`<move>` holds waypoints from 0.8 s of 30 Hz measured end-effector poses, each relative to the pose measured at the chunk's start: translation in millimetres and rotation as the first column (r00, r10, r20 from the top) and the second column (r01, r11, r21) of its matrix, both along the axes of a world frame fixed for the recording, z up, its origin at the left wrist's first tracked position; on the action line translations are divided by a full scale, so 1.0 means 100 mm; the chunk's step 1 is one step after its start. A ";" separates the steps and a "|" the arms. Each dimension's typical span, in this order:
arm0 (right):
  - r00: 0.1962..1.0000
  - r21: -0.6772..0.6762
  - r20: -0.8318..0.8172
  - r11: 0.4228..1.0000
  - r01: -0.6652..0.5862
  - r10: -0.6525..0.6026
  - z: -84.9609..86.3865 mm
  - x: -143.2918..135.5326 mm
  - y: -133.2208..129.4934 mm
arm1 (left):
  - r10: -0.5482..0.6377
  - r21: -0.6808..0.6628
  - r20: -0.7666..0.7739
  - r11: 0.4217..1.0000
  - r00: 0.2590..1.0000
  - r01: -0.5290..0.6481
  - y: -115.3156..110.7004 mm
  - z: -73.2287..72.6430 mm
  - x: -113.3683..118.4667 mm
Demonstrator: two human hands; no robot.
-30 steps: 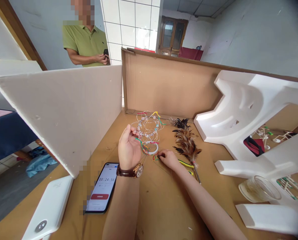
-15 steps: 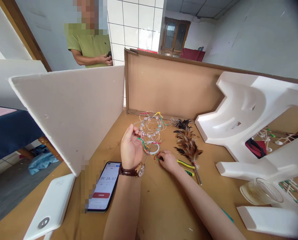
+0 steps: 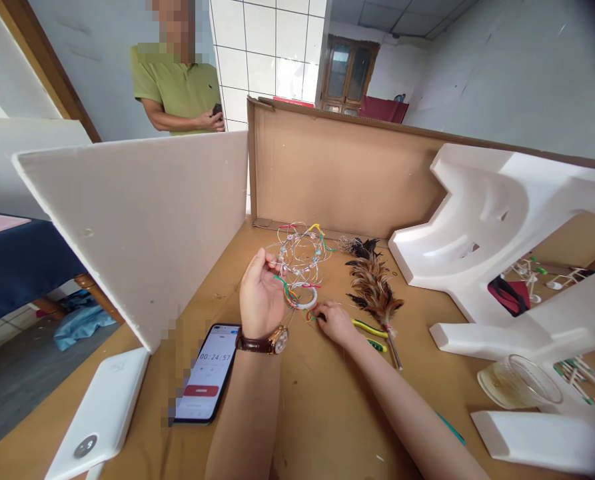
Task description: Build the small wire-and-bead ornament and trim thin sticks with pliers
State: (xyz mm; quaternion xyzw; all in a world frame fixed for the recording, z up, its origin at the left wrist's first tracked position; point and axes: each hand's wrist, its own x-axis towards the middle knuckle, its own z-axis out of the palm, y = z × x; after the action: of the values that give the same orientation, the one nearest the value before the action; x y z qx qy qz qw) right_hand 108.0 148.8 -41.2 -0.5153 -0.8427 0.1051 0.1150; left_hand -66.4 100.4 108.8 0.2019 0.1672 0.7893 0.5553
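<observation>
A loose ring of thin silvery wire strung with clear and pale blue beads (image 3: 301,271) rests on the table, with looping wires around it. At its left edge, the fingers of my left hand (image 3: 261,297) are closed on the wire. Below it lies a smaller white ring (image 3: 311,297), partly wrapped in red, green and orange cords (image 3: 291,297). Just right of the white ring, my right hand (image 3: 336,323) is low on the table, fingers pinched together at the coloured cords. A small dark spot shows at those fingertips, too small to name.
Brown and black feathers on a stick (image 3: 374,283) and green-yellow pliers (image 3: 372,328) lie to the right. A phone (image 3: 210,373) and a white power bank (image 3: 102,407) are left. A glass (image 3: 520,381) stands by white foam (image 3: 477,193). A person (image 3: 177,93) stands behind the foam panel (image 3: 142,220).
</observation>
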 end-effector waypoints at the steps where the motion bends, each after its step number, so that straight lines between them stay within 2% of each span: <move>1: 1.000 0.000 0.001 1.000 0.000 0.000 0.00 0.00 0.00 | -0.002 0.001 0.002 1.000 1.000 0.002 0.00 0.00 0.00; 24: 1.000 -0.010 -0.015 1.000 0.007 -0.008 0.01 0.00 0.00 | -0.005 0.000 0.004 1.000 1.000 0.005 -0.01 0.02 0.00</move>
State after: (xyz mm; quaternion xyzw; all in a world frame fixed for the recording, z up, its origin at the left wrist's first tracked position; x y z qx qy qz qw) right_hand 108.4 148.8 -39.7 -0.5182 -0.8394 0.1128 0.1193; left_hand -66.1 98.9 110.4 0.2008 0.1659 0.7883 0.5575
